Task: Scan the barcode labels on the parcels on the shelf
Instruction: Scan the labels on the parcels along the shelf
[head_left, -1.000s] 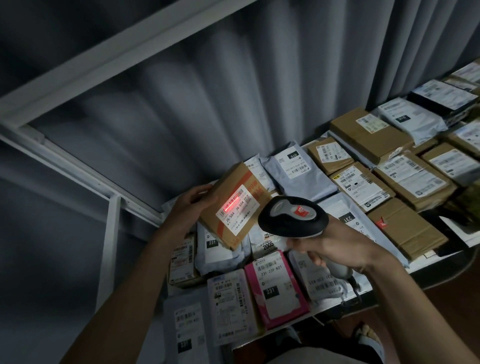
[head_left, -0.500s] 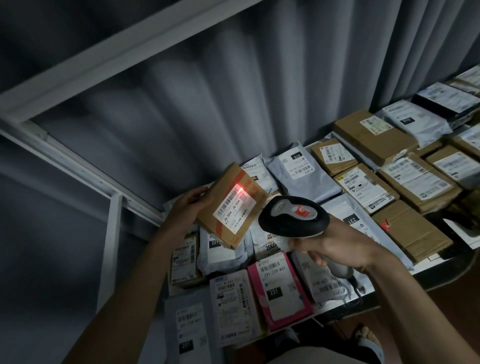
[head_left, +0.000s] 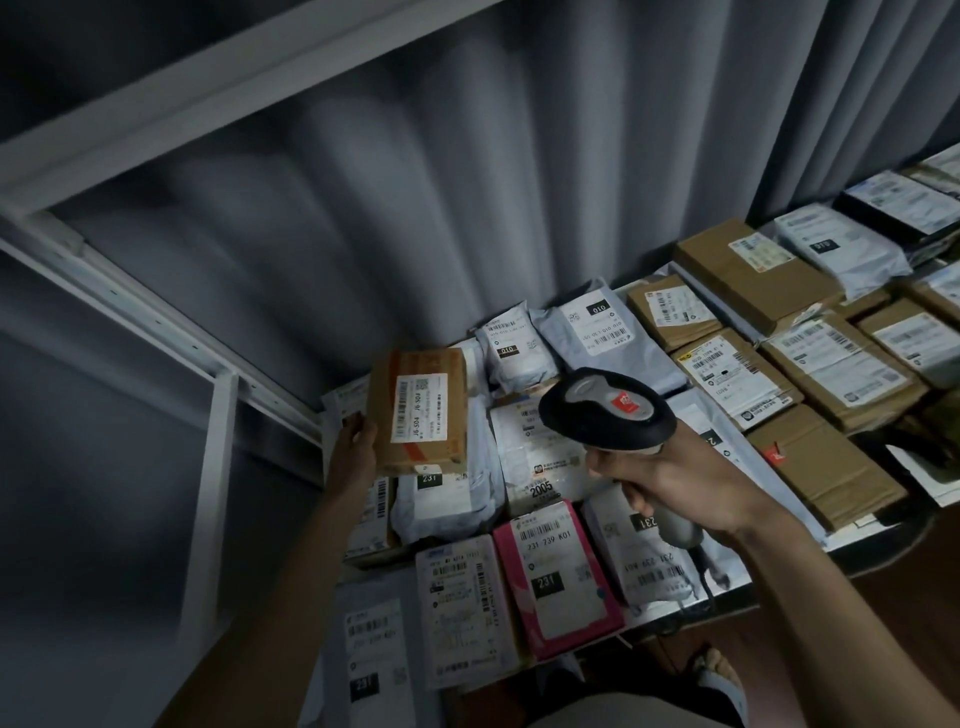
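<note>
While the left hand (head_left: 356, 449) is gripping a small brown cardboard parcel (head_left: 421, 410) by its left edge, fingers curled behind it and thumb at the front, the parcel is being held up above the others at the left end of the shelf (head_left: 670, 618), its white barcode label (head_left: 418, 410) facing the camera and reading "J6-S04". No red light is showing on the label. The right hand (head_left: 680, 483) is wrapping closed around the grey handle of a barcode scanner (head_left: 608, 410), whose black head is sitting just right of the held parcel, apart from it, pointing away from the camera toward the parcels below. Across the shelf, many parcels are lying flat and close together: grey poly bags, brown boxes, and a pink parcel (head_left: 556, 577) near the front edge with a "231" sticker. A grey bag (head_left: 602, 338) marked "010" is lying toward the back, against the pleated grey curtain (head_left: 415, 182). A white shelf frame (head_left: 208, 483) is standing at the left. A sandalled foot (head_left: 719, 680) is showing below the shelf edge.
</note>
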